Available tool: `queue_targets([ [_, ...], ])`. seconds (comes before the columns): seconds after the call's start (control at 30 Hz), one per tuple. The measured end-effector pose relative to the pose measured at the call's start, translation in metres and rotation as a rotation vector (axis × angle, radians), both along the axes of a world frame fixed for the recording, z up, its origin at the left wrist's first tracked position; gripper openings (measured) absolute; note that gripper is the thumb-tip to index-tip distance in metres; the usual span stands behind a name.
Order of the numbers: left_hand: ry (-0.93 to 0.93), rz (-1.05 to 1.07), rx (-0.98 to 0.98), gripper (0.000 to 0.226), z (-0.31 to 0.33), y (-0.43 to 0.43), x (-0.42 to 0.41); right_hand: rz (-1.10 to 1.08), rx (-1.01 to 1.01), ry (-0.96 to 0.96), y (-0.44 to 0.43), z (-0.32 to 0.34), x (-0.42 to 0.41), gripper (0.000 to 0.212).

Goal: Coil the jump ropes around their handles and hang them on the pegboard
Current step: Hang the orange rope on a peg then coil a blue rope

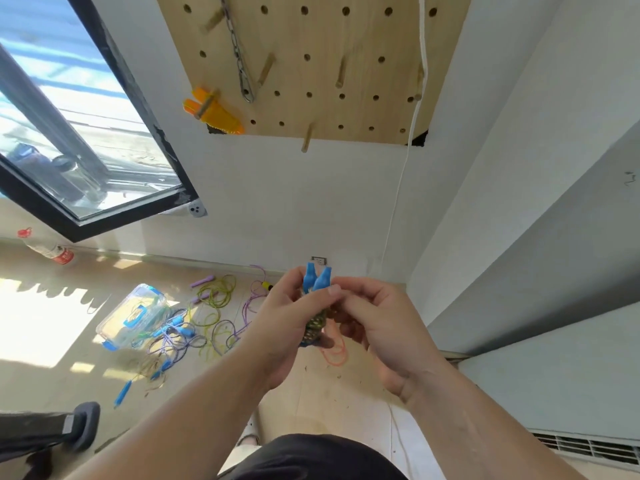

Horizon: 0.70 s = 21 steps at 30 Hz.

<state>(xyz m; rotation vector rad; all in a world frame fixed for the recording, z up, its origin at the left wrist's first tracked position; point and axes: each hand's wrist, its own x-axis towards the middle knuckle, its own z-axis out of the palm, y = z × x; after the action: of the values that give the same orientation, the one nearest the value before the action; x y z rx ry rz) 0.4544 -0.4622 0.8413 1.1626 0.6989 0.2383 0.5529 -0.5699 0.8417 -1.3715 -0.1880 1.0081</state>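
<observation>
Setting: a plain indoor room, apparently in a home | far: a wooden pegboard [311, 64] is hanging on a white wall | left: a black-framed window [69, 133] is letting sunlight onto the pale floor [311, 403] | near left: loose jump ropes [180, 337] and a clear storage box [131, 317] are lying there.

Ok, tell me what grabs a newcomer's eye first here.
Centre frame, the left hand and right hand hold a blue-handled jump rope with its cord wound round the handles. Above on the wall hangs a wooden pegboard with an orange bundle on a peg; loose ropes sprawl on the floor to the left.
</observation>
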Motion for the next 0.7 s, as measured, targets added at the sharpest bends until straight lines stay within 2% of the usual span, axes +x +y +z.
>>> queue_targets([
  [0.13, -0.004, 0.063, 0.092, 0.026, -0.01, 0.038, -0.01, 0.0, -0.067, 0.045, 0.042, -0.004, -0.006, 0.011],
  [0.2, 0.009, 0.09, 0.169, 0.011, -0.013, 0.063, -0.016, -0.007, -0.087, 0.049, 0.07, -0.005, -0.011, 0.017],
  [0.27, 0.036, 0.092, 0.24, 0.011, -0.014, 0.092, -0.023, -0.022, -0.117, 0.013, 0.1, -0.006, -0.018, 0.015],
  [0.33, 0.029, 0.074, 0.267, 0.017, -0.013, 0.124, -0.031, -0.043, -0.148, -0.084, 0.132, -0.007, -0.026, 0.01],
  [0.47, 0.016, -0.025, 0.32, 0.045, -0.008, 0.187, -0.047, -0.046, -0.21, -0.357, 0.187, -0.007, -0.044, 0.01],
  [0.5, 0.046, -0.035, 0.363, 0.046, -0.006, 0.203, -0.049, -0.032, -0.227, -0.43, 0.199, -0.005, -0.05, 0.01],
  [0.57, 0.108, -0.058, 0.458, 0.032, -0.003, 0.236, -0.051, 0.001, -0.245, -0.576, 0.222, 0.0, -0.061, 0.011],
  [0.63, 0.115, -0.087, 0.476, 0.014, 0.001, 0.264, -0.05, 0.012, -0.258, -0.705, 0.246, 0.006, -0.065, 0.014],
  [0.7, 0.105, -0.102, 0.474, 0.013, 0.005, 0.287, -0.046, 0.004, -0.266, -0.804, 0.269, 0.011, -0.063, 0.018],
])
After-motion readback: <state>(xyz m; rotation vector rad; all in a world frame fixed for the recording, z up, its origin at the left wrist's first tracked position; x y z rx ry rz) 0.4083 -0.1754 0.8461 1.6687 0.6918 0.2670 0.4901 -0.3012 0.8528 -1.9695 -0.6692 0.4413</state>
